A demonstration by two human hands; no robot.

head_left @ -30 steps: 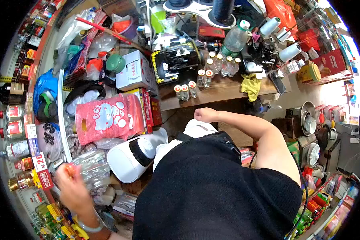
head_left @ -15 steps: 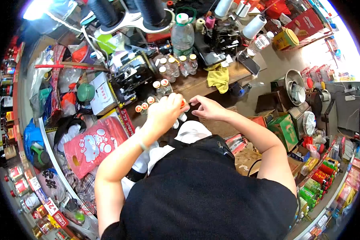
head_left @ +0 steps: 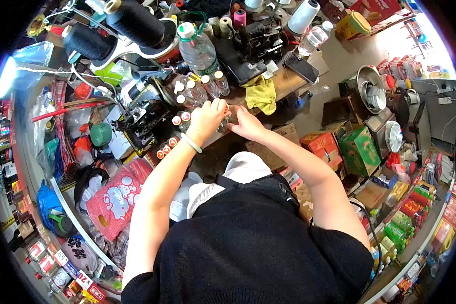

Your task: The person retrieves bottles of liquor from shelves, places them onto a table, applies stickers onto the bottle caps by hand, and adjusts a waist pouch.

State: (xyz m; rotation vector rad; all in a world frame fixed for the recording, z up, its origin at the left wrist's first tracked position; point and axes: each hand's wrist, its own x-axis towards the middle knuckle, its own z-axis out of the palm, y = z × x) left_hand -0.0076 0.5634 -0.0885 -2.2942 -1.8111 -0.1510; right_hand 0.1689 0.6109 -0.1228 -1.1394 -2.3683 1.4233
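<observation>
My left hand, with a pale bangle at the wrist, has its fingers closed at the red-capped top of a small clear bottle. Against the side of that bottle is my right hand, thumb and fingers curved around it; my fingers partly hide the bottle. To the left, on the wooden table, stand several small bottles with red-and-white caps. Beyond my hands, a cluster of small clear bottles with white caps stands beside a large clear bottle with a white cap.
A yellow-green cloth and a phone lie on the table to the right. Black sewing machine parts and large black thread cones stand at left. A pink bag is beside me; cartons sit at right.
My right hand has moved in from beside the bottle and now meets it. My left hand stays at the bottle's top. The view has shifted, so the table things appear farther left.
</observation>
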